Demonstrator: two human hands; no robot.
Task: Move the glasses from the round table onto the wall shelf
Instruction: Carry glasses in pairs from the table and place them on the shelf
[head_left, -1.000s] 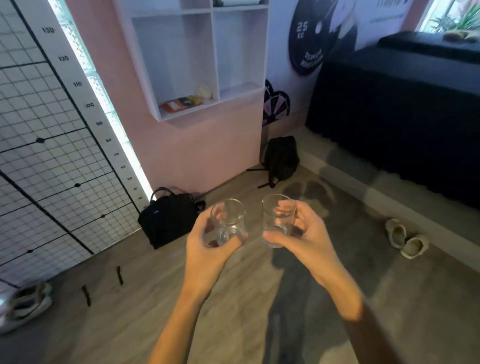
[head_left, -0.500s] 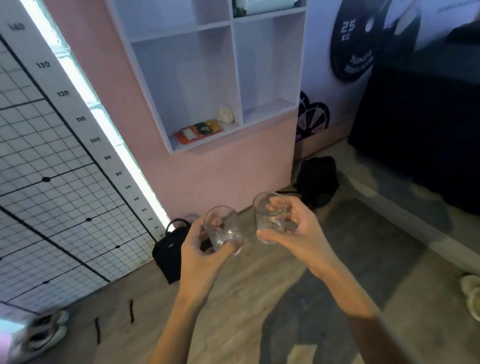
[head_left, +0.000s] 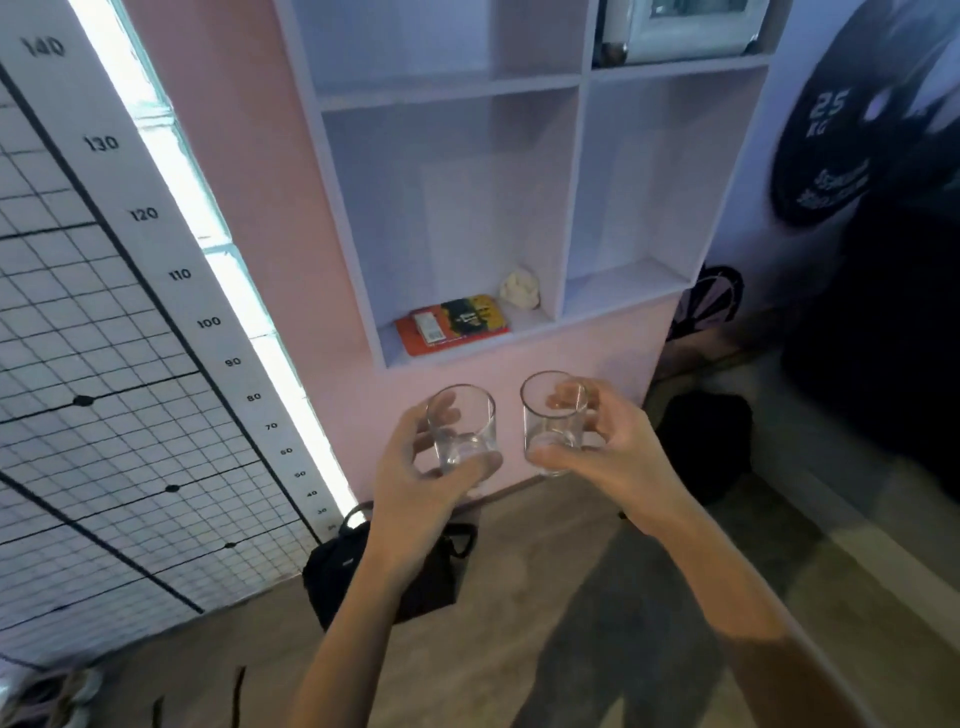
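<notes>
Below wall shelf (head_left: 571, 208) bottom edge: your left grip (head_left: 415, 478) wraps left glass (head_left: 462, 426), right grip (head_left: 608, 452) wraps right glass (head_left: 553, 421); both clear, smooth cylinders. Black wall disc (head_left: 831, 156) reads "25 KG".

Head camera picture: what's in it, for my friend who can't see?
A person's left hand holds the left glass and the right hand the right glass, side by side below a white wall shelf. An orange packet lies in a lower shelf compartment; a black bag sits on the floor.
</notes>
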